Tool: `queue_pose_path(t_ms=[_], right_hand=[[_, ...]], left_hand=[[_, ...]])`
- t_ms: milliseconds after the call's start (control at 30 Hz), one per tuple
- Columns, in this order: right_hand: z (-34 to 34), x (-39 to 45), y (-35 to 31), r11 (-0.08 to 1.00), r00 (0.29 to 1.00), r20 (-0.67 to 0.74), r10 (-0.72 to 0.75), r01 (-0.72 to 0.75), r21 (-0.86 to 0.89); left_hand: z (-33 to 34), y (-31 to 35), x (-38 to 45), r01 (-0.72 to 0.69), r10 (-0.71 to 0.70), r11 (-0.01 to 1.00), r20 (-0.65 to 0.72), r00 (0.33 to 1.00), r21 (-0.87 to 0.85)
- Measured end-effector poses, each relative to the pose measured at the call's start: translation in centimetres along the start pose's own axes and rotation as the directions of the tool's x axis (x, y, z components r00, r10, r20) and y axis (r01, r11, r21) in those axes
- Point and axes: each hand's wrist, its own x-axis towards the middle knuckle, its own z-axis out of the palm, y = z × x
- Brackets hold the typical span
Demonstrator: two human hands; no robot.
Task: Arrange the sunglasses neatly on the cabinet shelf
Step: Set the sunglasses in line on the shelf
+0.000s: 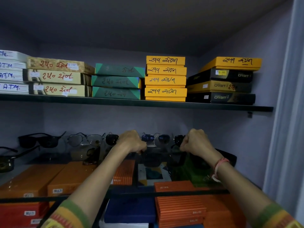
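Two hands of ours are curled shut around one dark pair of sunglasses point(154, 159), held low over the glass shelf point(164, 193) near its middle: our left hand point(133, 142) closed at the left end of the frame, our right hand point(196, 142) closed at the right end. We cannot tell exactly how the fingers sit on the frame, since the backs of the hands hide them. Behind our hands a row of other pairs stands along the back of the same shelf: a black pair point(41, 139) at far left, a clear-lensed aviator pair point(85, 139) beside it, and a blue-lensed pair point(155, 139) between our wrists. A red thread band point(219, 167) circles our right wrist. Orange boxes point(49, 180) show through the glass below. On the upper shelf point(131, 102), stacks of yellow boxes point(165, 79), green boxes point(116, 82) and beige boxes point(60, 77) sit side by side.
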Motion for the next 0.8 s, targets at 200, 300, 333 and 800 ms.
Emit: queue_pose_path(t_ms=[200, 300, 333, 800], right_hand=[[-0.3, -0.3, -2.2, 0.995, 1.0, -0.005, -0.004, 0.004, -0.1], [-0.3, -0.8, -5.6, 0.995, 0.994, -0.075, -0.079, 0.073, -0.072], [0.0, -0.9, -6.9, 0.993, 0.991, -0.08, -0.109, 0.105, -0.053], [6.5, -2.5, -16.7, 0.972, 0.926, 0.351, -0.136, 0.056, 0.229]], left_hand=[[-1.5, -0.5, -0.5, 0.012, -0.01, 1.0, 0.061, 0.998, -0.028], [-3.5, -2.2, -0.7, 0.0, -0.003, 0.999, -0.07, 0.998, -0.041], [-4.2, -3.1, -0.6, 0.004, -0.008, 1.0, -0.114, 0.993, -0.028], [-5.5, -10.6, -1.4, -0.034, 0.035, 0.999, 0.06, 0.998, -0.014]])
